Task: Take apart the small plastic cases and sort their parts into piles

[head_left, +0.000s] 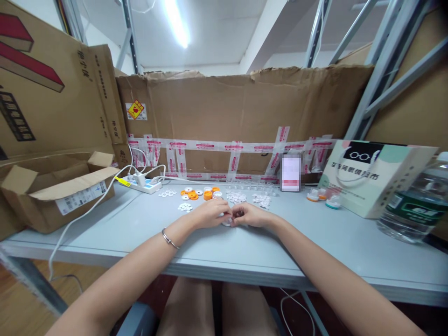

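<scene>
My left hand (213,213) and my right hand (252,215) meet over the middle of the table, fingertips pinched close together. Between them is a small whitish, partly clear round piece (227,223), mostly hidden by the fingers. Just beyond my left hand lie orange ring-shaped caps (207,195) and a group of flat white discs (185,207). Past my right hand are two heaps of small white pieces, a left heap (237,198) and a right heap (262,201). Behind the heaps stands a row of clear little cups (250,187).
A power strip (143,185) with white cables and an open cardboard box (59,200) are at left. A phone (290,172) leans against the back cardboard. On the right stand capped clear pieces (333,201), a paper bag (367,182) and a large water bottle (415,205).
</scene>
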Demonstrator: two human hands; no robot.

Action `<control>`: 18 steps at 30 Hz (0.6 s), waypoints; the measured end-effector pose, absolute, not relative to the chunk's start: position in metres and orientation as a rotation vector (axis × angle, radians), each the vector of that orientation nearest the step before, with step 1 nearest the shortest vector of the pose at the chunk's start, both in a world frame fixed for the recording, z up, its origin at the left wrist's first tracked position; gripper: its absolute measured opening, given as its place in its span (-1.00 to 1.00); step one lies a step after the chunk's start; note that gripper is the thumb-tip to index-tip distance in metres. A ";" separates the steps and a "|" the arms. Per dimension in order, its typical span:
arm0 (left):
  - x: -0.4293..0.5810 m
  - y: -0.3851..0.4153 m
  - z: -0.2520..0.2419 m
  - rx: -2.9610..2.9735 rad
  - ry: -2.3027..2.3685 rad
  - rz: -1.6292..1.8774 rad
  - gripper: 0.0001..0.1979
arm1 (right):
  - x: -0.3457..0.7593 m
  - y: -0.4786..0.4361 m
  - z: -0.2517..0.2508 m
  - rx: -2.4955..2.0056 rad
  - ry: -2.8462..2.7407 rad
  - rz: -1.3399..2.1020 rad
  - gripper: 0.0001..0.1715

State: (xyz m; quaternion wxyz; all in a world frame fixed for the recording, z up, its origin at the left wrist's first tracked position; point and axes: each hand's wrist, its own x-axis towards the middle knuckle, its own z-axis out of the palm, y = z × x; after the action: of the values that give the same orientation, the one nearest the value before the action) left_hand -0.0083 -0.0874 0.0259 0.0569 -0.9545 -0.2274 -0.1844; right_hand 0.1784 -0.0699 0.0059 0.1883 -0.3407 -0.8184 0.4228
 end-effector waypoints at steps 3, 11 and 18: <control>-0.024 -0.082 0.037 -2.854 -0.873 -0.627 -0.84 | 0.179 -0.070 0.006 -1.021 -2.296 1.157 -0.66; -0.088 -0.061 0.053 -2.599 -1.669 -0.267 -0.81 | 0.180 -0.068 0.004 -1.090 -2.294 1.124 -0.59; -0.088 -0.064 0.051 -2.562 -1.810 -0.109 -0.86 | 0.180 -0.072 0.008 -1.086 -2.348 1.100 -0.57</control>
State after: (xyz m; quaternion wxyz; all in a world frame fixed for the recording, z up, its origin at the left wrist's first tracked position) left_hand -0.0879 -0.0641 0.0513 0.0015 -0.8163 -0.5767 -0.0346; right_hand 0.1800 -0.0722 0.0082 0.1643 -0.3811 -0.8239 0.3859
